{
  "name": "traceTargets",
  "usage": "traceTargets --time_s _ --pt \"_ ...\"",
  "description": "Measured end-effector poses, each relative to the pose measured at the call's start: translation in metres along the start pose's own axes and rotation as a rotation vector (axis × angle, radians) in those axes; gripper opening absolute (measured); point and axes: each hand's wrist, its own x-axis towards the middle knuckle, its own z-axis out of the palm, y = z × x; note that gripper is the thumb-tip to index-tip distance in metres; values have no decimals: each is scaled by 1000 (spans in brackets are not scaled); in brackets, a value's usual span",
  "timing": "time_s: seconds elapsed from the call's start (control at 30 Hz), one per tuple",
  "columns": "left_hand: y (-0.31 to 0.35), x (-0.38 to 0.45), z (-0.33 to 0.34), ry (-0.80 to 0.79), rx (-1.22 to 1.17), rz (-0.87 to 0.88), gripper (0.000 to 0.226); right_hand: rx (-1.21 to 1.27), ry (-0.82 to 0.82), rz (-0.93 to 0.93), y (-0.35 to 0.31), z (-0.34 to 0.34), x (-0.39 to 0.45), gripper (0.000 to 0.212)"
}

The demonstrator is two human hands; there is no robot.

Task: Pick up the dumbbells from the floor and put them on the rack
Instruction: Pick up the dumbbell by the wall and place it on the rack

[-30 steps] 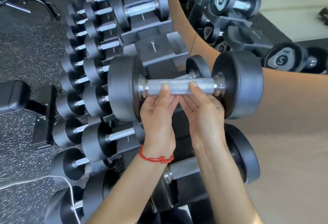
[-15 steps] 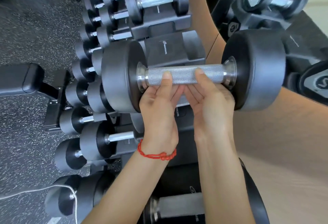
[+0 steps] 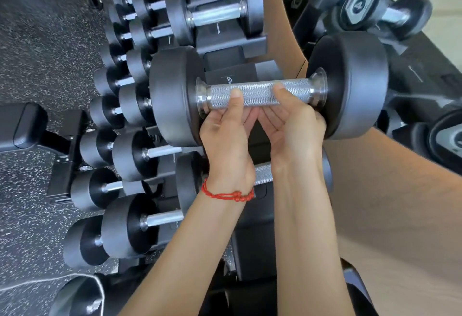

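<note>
Hands [image 3: 262,128] palm-up under dumbbell [image 3: 267,93]

You stood over a dark rubber floor [image 3: 37,65] flecked with white. A tan wooden wall panel [image 3: 400,215] ran along your right side, and a mirror [image 3: 425,40] above it carried reflections. At the left edge sat a black padded bench [image 3: 22,128] on its metal frame. A thin white cable [image 3: 50,280] trailed across the floor near the bottom. The light was even and bright.

A black bench [image 3: 23,125] stands on speckled rubber flooring [image 3: 45,48] beside a white cord [image 3: 62,279].
</note>
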Motion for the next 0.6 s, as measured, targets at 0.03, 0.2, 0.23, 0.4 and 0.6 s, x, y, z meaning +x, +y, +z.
traceTargets --time_s 0.03,0.2,0.23,0.4,0.6 --pt "-1 7 2 7 0 -4 12 -2 -1 1 1 3 7 9" --pt "-4 43 11 46 -18 -14 11 -10 7 17 9 17 44 5" --pt "-4 50 12 59 -24 -18 11 -15 11 16 11 19 50 6" --pt "-6 84 19 111 -51 -29 14 -31 -6 12 19 33 81 5" --pt "-10 111 25 182 -57 -106 6 -42 22 26 30 40 104 9"
